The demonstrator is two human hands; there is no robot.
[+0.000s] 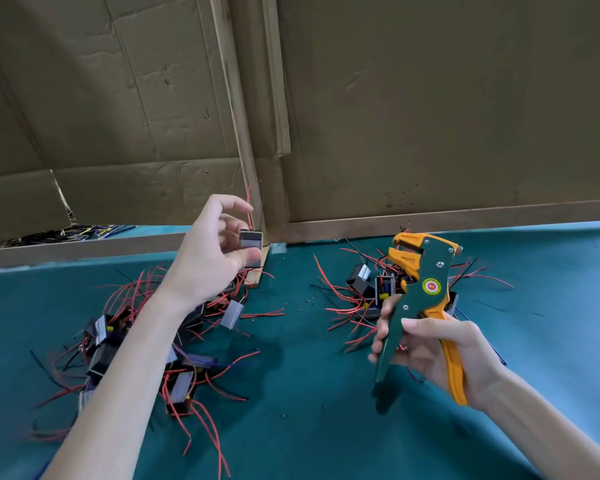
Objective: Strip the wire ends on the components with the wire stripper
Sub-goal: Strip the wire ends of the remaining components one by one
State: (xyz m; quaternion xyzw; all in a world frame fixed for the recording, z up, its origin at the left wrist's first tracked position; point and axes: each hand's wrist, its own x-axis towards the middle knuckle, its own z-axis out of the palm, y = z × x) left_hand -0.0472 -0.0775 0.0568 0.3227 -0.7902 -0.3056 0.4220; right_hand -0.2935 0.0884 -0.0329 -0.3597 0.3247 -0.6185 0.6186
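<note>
My left hand (210,251) is raised above the left pile and pinches a small grey box component (252,247) between thumb and fingers. A red wire (249,206) rises from that component past my fingertips. My right hand (430,355) grips the green and orange wire stripper (421,296) by its handles, jaws pointing up and left. The stripper's jaws are apart from the held component, with nothing visibly in them.
A pile of components with red and black wires (160,344) lies on the teal table (309,393) under my left arm. A second pile (371,289) lies behind the stripper. Cardboard walls (430,116) and a wooden rail (84,247) close off the back.
</note>
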